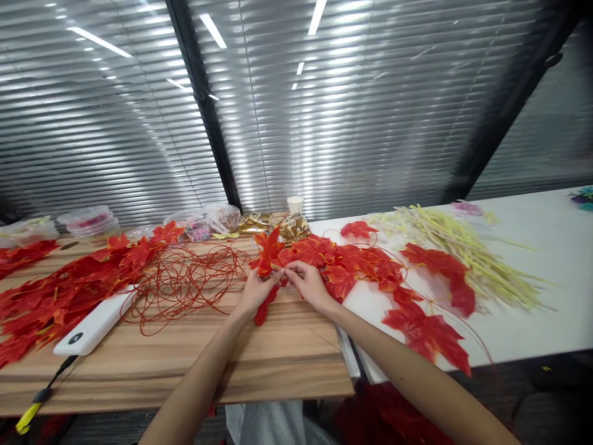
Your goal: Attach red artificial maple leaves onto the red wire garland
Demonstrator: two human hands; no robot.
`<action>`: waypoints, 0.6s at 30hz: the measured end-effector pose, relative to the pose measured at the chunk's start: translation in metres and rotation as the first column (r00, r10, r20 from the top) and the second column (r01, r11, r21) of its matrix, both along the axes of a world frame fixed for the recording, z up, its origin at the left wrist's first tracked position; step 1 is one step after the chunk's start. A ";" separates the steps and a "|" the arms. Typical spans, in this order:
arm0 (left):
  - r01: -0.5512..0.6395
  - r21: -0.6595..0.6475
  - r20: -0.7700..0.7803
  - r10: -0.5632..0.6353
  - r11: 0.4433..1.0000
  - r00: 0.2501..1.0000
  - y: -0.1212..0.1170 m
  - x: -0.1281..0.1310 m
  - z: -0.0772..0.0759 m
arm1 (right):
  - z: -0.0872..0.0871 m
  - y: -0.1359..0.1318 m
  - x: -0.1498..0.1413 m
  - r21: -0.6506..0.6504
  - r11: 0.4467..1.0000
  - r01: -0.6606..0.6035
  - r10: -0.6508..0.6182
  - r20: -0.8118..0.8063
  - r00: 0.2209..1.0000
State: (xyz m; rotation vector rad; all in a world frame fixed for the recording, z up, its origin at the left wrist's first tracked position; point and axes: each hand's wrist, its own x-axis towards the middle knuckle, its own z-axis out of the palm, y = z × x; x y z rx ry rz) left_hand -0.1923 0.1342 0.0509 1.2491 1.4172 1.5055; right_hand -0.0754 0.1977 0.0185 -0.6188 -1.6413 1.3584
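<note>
My left hand (260, 289) pinches a red artificial maple leaf (269, 248) near its base, over the wooden table. Fingertip to fingertip with it, my right hand (308, 283) is also closed in a pinch; the small thing between its fingers is hidden. One red lobe (266, 307) hangs below the hands. Right behind and beside my right hand lies a heap of red artificial maple leaves (352, 262), strung along a thin red cord. A loose tangle of red cord (189, 281) spreads left of my left hand.
More red leaves (78, 287) lie at left by a white power bank (97, 321) with a cable. Gold packets (254, 222), a paper cup (295, 204) and plastic tubs (90, 222) line the back. Yellow strips (467, 253) spread over the white table (551, 266).
</note>
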 end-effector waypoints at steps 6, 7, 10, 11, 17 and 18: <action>-0.002 -0.007 0.003 0.002 1.000 1.000 -0.001 0.001 0.003 | 0.000 0.000 0.000 0.017 1.000 -0.003 0.003 0.011 1.000; -0.006 -0.008 0.000 0.006 1.000 1.000 -0.001 0.001 0.003 | 0.000 0.000 0.000 0.019 1.000 -0.004 0.004 0.012 1.000; -0.004 -0.009 0.002 0.004 1.000 1.000 -0.001 0.001 0.004 | -0.001 0.001 0.001 0.020 1.000 -0.008 0.008 0.011 1.000; 0.001 -0.008 0.005 -0.001 1.000 1.000 -0.001 0.001 0.004 | -0.001 0.001 0.001 0.019 1.000 -0.009 0.009 0.009 1.000; 0.015 -0.015 0.013 -0.015 1.000 1.000 0.001 0.000 0.001 | 0.000 0.000 0.001 -0.002 1.000 -0.004 0.004 0.017 1.000; 0.016 -0.017 0.011 -0.016 1.000 1.000 0.001 0.000 0.001 | 0.000 -0.001 0.001 -0.003 1.000 -0.003 0.003 0.019 1.000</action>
